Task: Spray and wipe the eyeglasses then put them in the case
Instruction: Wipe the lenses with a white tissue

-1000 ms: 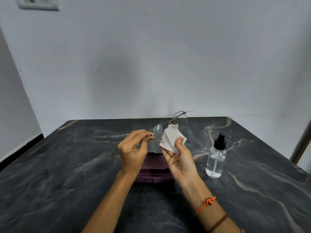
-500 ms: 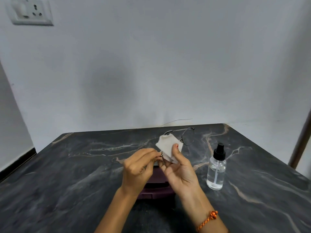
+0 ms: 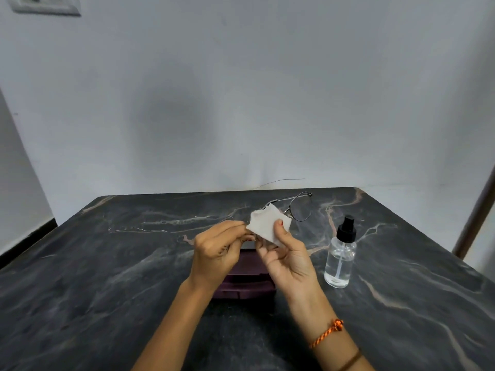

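The eyeglasses (image 3: 301, 207) are held up over the dark marble worktop (image 3: 107, 263), approx. above its centre. One lens is covered by a white cloth (image 3: 263, 226); the other lens and thin wire frame are seen sticking out to the right of the cloth, w/ a temple arm running back along the top. The left end of the frame is pinched by the left hand (image 3: 217, 250), its grip narrow, fingertips closed on the metal. The cloth is pinched around the covered lens by the right hand (image 3: 286, 255), thumb on the near face, fingers behind; that grip is closed on cloth and lens together. Orange and brown cords (image 3: 328, 333) are worn on the right wrist.

A dark purple case (image 3: 246, 282) is seen lying on the worktop directly below both hands, partly hidden by them; whether it is open can't be told. A clear spray bottle (image 3: 340, 259) w/ black pump top is stood upright just right of the case, apart from the right hand. A wall socket (image 3: 45, 5) is cut off at top left.
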A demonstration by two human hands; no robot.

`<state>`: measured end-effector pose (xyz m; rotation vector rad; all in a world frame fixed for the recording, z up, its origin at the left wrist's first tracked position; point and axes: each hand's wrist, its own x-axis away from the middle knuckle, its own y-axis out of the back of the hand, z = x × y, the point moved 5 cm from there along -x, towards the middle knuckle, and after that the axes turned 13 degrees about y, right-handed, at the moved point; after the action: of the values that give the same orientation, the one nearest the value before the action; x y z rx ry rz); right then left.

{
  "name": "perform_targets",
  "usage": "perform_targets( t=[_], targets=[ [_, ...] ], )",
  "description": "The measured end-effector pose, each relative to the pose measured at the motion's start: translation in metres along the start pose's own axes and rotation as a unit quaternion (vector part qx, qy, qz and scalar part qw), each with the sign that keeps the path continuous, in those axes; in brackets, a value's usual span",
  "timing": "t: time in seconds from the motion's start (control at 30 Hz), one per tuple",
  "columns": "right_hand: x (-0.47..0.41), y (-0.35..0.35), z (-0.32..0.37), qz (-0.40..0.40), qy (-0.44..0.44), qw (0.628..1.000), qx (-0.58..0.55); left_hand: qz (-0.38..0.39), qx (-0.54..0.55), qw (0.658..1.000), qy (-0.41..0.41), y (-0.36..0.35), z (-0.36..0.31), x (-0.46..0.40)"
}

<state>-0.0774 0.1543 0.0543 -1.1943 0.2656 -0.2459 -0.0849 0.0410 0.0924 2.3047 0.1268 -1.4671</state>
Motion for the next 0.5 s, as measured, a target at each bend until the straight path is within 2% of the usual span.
perform_targets(
  t=[0.1, 0.2, 0.3, 0.37, 0.5],
  targets=[
    [0.000, -0.004, -0.001, 0.048, 0.011, 0.997, 0.063, -0.011, 0.014, 1.000, -0.004, 0.004, 0.000, -0.003],
    [-0.002, -0.004, 0.010, 0.094, 0.018, 0.972, 0.214, -0.023, -0.003, 1.000, -0.004, 0.005, -0.001, -0.003],
    [-0.003, 0.000, 0.023, 0.106, -0.003, 0.952, 0.286, -0.028, -0.006, 1.000, -0.003, 0.007, -0.004, -0.006],
    [-0.002, 0.001, 0.026, 0.090, -0.022, 0.961, 0.261, -0.024, 0.002, 1.000, -0.007, 0.008, -0.007, -0.007],
    [0.002, 0.002, 0.012, 0.009, -0.043, 0.995, 0.087, -0.007, 0.013, 1.000, -0.004, 0.004, -0.007, -0.003]
  ],
)
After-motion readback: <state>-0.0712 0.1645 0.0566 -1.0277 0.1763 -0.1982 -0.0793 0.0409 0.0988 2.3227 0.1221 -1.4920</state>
